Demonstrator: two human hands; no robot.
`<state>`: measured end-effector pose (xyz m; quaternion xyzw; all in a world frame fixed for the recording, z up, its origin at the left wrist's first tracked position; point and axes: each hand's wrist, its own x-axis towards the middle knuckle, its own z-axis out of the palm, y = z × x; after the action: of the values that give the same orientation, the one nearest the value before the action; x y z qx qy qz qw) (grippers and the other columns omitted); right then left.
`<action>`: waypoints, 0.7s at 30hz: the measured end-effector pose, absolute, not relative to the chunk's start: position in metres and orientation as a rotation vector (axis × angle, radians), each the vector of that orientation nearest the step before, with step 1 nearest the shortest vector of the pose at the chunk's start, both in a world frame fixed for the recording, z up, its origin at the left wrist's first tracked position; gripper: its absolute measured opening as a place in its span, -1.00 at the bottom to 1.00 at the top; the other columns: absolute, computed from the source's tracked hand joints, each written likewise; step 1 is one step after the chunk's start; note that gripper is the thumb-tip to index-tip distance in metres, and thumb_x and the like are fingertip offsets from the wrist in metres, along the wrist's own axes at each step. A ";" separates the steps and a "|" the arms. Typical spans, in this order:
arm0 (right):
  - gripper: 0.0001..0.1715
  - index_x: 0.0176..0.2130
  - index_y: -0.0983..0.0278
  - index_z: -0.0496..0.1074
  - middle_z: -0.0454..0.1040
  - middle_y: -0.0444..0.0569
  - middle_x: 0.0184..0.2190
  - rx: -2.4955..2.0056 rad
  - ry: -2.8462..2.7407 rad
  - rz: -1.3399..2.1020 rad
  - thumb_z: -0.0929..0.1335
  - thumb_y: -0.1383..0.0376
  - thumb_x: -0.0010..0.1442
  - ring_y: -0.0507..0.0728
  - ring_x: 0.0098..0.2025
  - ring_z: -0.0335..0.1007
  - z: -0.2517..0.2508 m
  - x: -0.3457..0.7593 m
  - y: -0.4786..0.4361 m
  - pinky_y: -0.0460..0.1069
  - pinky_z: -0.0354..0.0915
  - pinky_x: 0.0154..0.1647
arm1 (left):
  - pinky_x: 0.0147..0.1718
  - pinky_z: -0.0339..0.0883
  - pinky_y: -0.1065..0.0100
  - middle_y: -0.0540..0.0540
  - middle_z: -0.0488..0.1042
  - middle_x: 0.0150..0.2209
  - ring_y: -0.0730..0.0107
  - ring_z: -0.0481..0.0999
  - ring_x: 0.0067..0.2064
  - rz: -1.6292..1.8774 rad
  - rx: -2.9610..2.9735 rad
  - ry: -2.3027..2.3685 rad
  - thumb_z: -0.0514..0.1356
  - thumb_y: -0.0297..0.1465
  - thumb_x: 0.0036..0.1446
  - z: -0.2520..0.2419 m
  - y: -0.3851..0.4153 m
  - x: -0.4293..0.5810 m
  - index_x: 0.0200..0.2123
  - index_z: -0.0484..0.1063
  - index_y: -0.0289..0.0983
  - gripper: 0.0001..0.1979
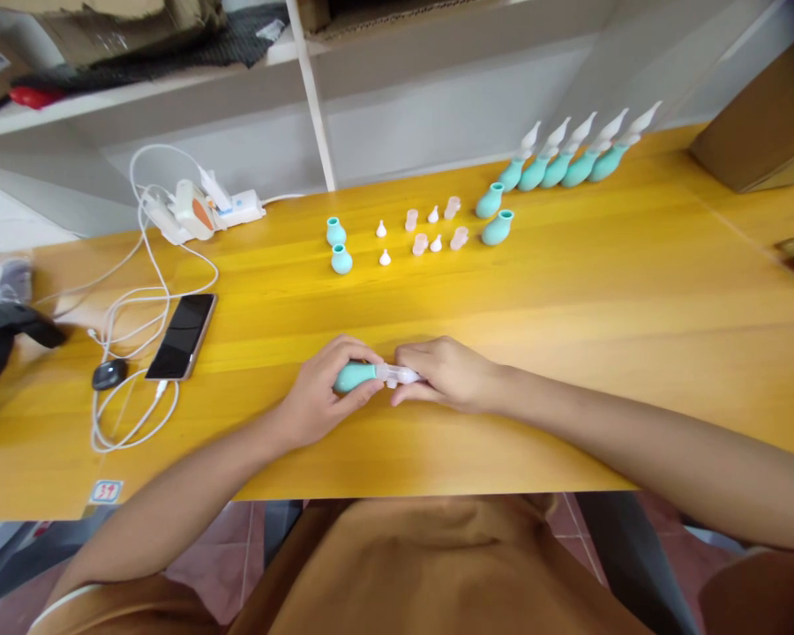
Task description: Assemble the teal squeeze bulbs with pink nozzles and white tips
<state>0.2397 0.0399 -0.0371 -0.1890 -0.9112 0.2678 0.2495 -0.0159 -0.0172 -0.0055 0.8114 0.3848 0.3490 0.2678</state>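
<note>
In front of me, my left hand is closed around the teal bulb of a nasal aspirator lying sideways above the table. My right hand grips its pale nozzle, whose tip is hidden by the fingers. Between the hands a clear plastic connector joins bulb and nozzle. Farther back stand loose parts: two teal bulbs on the left, two more bulbs on the right, and several small white cone pieces and clear cups between them.
A row of several assembled aspirators stands at the back right, near a cardboard box. To the left lie a phone, looped white cables, a black earbud case and a power strip. A shelf rises behind.
</note>
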 end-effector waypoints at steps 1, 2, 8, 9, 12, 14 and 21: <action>-0.28 -0.25 0.27 0.42 0.47 -0.04 -0.40 -0.529 -2.518 0.611 0.21 -0.27 0.52 0.07 -0.41 0.31 -0.038 0.240 0.039 -0.04 0.08 -0.36 | 0.00 0.50 0.25 -0.07 0.61 -0.04 0.29 0.62 -0.02 0.937 2.196 1.031 0.32 -0.33 0.43 -0.005 -0.017 -0.016 0.04 0.47 -0.13 -0.83; -0.26 -0.24 0.27 0.42 0.48 -0.02 -0.39 -0.550 -2.549 0.491 0.18 -0.27 0.54 0.08 -0.42 0.31 -0.039 0.240 0.038 -0.03 0.06 -0.37 | 0.00 0.50 0.25 -0.07 0.61 -0.04 0.29 0.62 -0.02 0.930 2.199 1.031 0.32 -0.33 0.44 -0.005 -0.017 -0.016 0.04 0.46 -0.13 -0.83; -0.38 -0.21 0.30 0.42 0.48 0.02 -0.41 -0.643 -2.588 0.063 0.06 0.04 0.68 0.10 -0.45 0.25 -0.038 0.237 0.025 0.03 -0.11 -0.42 | -0.01 0.51 0.24 -0.09 0.60 -0.04 0.27 0.62 -0.04 0.869 2.206 1.050 0.29 -0.33 0.45 -0.001 -0.019 -0.014 0.03 0.45 -0.14 -0.85; -0.41 -0.21 0.30 0.42 0.47 0.03 -0.42 -0.647 -2.591 0.043 0.06 0.09 0.68 0.10 -0.45 0.24 -0.036 0.236 0.023 0.04 -0.12 -0.42 | -0.01 0.51 0.25 -0.09 0.59 -0.05 0.28 0.62 -0.04 0.859 2.205 1.051 0.29 -0.34 0.45 -0.001 -0.019 -0.013 0.03 0.45 -0.14 -0.85; -0.50 -0.23 0.28 0.43 0.47 0.03 -0.42 -0.680 -2.614 0.018 0.12 0.17 0.66 0.10 -0.45 0.22 -0.033 0.235 0.018 0.07 -0.16 -0.41 | -0.01 0.51 0.25 -0.08 0.59 -0.03 0.29 0.62 -0.03 0.844 2.200 1.064 0.29 -0.36 0.44 -0.003 -0.020 -0.013 0.06 0.44 -0.14 -0.82; -0.54 -0.25 0.29 0.43 0.48 0.03 -0.43 -0.690 -2.621 -0.010 0.15 0.20 0.64 0.09 -0.45 0.20 -0.032 0.234 0.016 0.08 -0.16 -0.40 | -0.01 0.52 0.26 -0.09 0.59 -0.01 0.28 0.63 -0.02 0.855 2.202 1.072 0.31 -0.35 0.43 -0.005 -0.021 -0.013 0.09 0.41 -0.14 -0.78; -0.54 -0.21 0.32 0.47 0.53 0.02 -0.39 -0.543 -2.686 -0.074 0.16 0.21 0.65 0.07 -0.47 0.25 -0.035 0.236 0.016 0.07 -0.13 -0.41 | -0.06 0.54 0.25 -0.11 0.58 -0.07 0.27 0.64 -0.07 0.801 2.321 0.919 0.29 -0.31 0.47 -0.005 -0.022 -0.012 0.06 0.36 -0.16 -0.79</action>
<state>0.2356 0.0163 -0.0346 -0.1940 -0.9603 -0.0264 0.1987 -0.0122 -0.0218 -0.0046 0.8556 0.3388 0.2953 0.2569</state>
